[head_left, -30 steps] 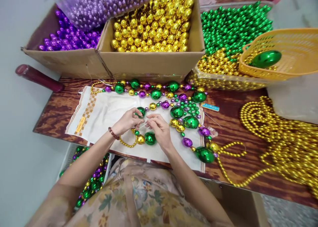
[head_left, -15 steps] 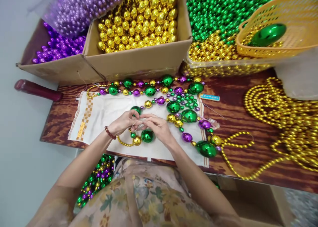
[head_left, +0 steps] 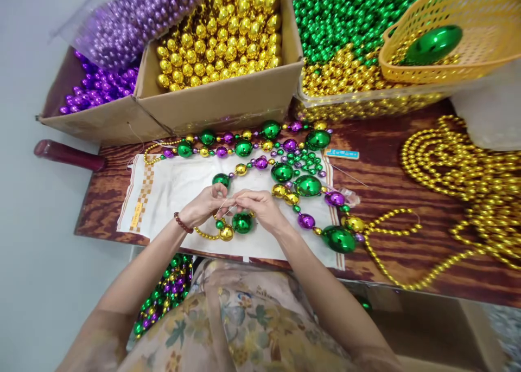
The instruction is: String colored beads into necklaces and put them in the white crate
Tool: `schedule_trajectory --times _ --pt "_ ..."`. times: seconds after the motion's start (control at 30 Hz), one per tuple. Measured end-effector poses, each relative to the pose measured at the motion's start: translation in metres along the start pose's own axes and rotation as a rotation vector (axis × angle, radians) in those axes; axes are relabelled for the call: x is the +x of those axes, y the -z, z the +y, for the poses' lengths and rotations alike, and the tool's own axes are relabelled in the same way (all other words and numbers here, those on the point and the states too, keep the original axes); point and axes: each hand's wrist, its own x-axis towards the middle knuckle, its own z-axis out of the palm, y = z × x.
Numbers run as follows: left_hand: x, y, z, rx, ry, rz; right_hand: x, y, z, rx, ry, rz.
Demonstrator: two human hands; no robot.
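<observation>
Over a white towel (head_left: 171, 193), my left hand (head_left: 205, 205) and my right hand (head_left: 258, 206) meet fingertip to fingertip. Both are closed in a pinch on a thin pale string (head_left: 222, 205), which loops down between them. Just below the fingers lie a large green bead (head_left: 242, 222) and a gold bead (head_left: 227, 232), with a short chain of small gold beads (head_left: 205, 233) to their left. Another green bead (head_left: 220, 180) sits just beyond my left fingers. A strand of green, gold and purple beads (head_left: 307, 186) lies to the right of my right hand.
Behind the towel stand a cardboard box (head_left: 220, 98) of gold and purple beads and a clear tub (head_left: 345, 98) of green and gold ones. A yellow basket (head_left: 484, 52) rests on the tub. Gold bead chains (head_left: 488, 198) cover the right side; a dark red handle (head_left: 69, 155) juts out left.
My fingertips have drawn closer together on the string, and the right hand's fingers are more tightly bunched. The camera view has shifted slightly; the beads lie as before.
</observation>
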Motion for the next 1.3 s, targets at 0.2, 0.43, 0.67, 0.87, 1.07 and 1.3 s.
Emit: schedule_trajectory --times 0.2,0.43,0.67,0.87,1.07,1.3 --pt "-0.007 -0.003 -0.001 -0.141 -0.021 0.075 -0.004 -0.008 0.010 0.115 0.000 0.127" --pt "-0.009 -0.007 -0.007 -0.099 -0.087 0.136 -0.010 -0.010 0.002 0.052 0.070 0.068" --pt "-0.003 -0.013 -0.006 -0.014 -0.133 0.219 -0.012 -0.016 -0.007 -0.635 0.399 -0.085" --pt "-0.001 -0.015 -0.005 -0.020 -0.126 0.216 -0.001 -0.007 -0.002 -1.136 0.797 -0.163" --pt "-0.003 -0.015 -0.007 -0.013 -0.114 0.236 0.001 -0.010 0.007 -1.237 0.901 -0.060" --pt "-0.005 -0.013 -0.009 -0.087 -0.112 0.217 0.002 -0.020 0.016 -0.602 0.420 0.286"
